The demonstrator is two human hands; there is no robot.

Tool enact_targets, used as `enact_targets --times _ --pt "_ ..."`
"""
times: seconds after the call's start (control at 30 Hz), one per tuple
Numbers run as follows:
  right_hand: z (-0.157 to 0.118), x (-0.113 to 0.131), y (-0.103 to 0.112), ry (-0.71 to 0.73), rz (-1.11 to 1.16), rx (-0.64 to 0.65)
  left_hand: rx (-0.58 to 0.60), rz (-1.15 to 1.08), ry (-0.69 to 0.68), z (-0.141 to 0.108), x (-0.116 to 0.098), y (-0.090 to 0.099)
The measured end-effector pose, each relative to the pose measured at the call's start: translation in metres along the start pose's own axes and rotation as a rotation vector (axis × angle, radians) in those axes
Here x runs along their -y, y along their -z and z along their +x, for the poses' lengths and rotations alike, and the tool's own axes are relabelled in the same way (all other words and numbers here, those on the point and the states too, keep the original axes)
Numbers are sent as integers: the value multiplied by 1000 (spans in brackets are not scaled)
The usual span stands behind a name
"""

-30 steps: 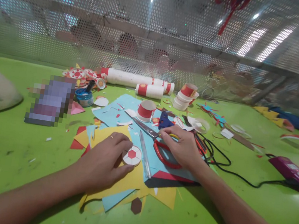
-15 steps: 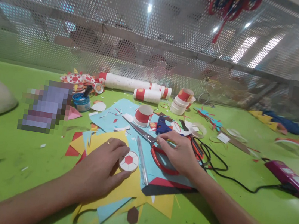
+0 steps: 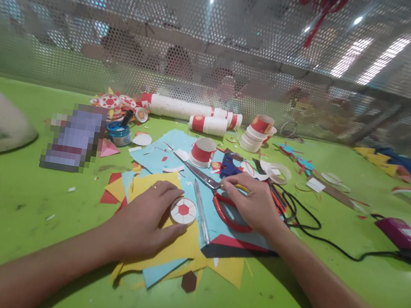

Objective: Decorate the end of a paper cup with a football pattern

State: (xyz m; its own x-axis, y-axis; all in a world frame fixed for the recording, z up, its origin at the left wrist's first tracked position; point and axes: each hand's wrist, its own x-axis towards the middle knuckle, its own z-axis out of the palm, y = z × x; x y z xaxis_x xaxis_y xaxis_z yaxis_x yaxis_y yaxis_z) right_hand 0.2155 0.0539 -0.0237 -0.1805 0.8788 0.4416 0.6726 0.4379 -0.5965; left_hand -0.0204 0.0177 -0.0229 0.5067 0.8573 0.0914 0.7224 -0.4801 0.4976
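My left hand rests over yellow paper, its thumb and fingers curved around a round white disc with a red hexagon and dark lines, like a football. My right hand is closed over the red-handled scissors, fingertips near the pivot. The blades point to the far left and lie over light blue paper. A clear pen lies between my hands. Just past the blades stands a short red-and-white paper cup piece. Part of the scissors' handles is hidden under my right hand.
Behind are stacked paper cups and a long tube of cups. A blue glue jar and a blurred phone are left. A blue glue gun, black cable and purple device lie right. A brown hexagon is near the front.
The view has shifted slightly, so the scene sits a little higher and further right. Both hands keep the same places on the disc and the scissors.
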Motion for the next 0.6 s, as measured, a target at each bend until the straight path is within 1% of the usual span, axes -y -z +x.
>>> enact_targets --times 0.23,0.4,0.6 --pt "-1 2 1 2 -5 19 21 -18 -6 2 -2 3" --pt "-1 0 1 0 -13 21 21 5 -36 1 0 2" --pt "-1 2 1 -9 -13 17 -23 27 -84 -2 4 -2"
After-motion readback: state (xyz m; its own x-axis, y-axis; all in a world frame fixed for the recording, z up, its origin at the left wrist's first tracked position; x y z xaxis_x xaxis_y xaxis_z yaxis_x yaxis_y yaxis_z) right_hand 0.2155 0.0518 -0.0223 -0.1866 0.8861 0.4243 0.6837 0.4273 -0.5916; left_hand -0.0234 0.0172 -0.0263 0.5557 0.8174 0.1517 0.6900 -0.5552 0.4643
